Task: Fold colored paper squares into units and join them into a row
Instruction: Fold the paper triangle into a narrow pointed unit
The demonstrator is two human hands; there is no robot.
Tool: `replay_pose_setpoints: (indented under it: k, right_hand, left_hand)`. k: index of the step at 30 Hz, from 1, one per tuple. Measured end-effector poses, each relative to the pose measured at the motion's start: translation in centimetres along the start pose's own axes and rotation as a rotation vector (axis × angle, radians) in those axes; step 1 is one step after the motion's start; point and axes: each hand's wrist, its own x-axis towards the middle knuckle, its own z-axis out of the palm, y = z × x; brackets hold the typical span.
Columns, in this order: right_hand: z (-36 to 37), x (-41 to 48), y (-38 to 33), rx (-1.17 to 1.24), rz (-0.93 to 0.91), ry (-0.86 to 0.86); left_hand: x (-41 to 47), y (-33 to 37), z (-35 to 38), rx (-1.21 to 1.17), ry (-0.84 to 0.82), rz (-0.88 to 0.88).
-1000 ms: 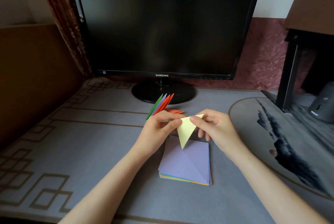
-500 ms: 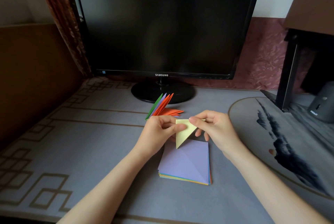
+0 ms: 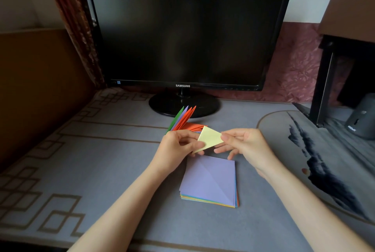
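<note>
Yellow unit (image 3: 210,139) is held over the far edge of the paper stack (image 3: 209,182). One corner is pinched by the right hand (image 3: 247,146) and the opposite corner by the left hand (image 3: 178,150), which also grips the joined row (image 3: 182,118). It is judged light and easily creased; folded edges are best gripped.

Matt paper yellow unit (image 3: 210,137); glossy black plastic monitor (image 3: 182,28); matt grey desk mat (image 3: 101,170).

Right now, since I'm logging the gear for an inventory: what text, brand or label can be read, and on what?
"SAMSUNG": lower bezel of the monitor.
Small sticker at the bezel's left end: too small to read.
White label on the dark device at far right: too blurred to read.
</note>
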Motion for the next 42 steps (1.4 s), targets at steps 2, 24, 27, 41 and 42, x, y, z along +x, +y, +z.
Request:
replay_pose_setpoints:
  k: [2,24,27,41,42]
  right_hand:
    - [0.0,0.0,0.2,-0.015,0.002,0.011]
    - [-2.1,3.6,-1.6,-0.070,0.233,0.305]
    - [-0.9,5.1,-1.5,-0.088,0.237,0.321]
    - [2.8,7.0,0.4,-0.412,0.181,0.222]
    - [2.6,6.6,0.4,-0.437,0.165,0.220]
  left_hand:
    - [-0.1,0.0,0.1,0.027,-0.006,0.020]
    - [0.2,-1.1,-1.2,0.340,-0.080,0.057]
    - [0.3,-1.4,-1.3,0.397,-0.140,0.060]
    - [0.2,-1.4,-1.4,0.383,-0.156,0.106]
    - [0.2,-1.4,-1.4,0.376,-0.156,0.101]
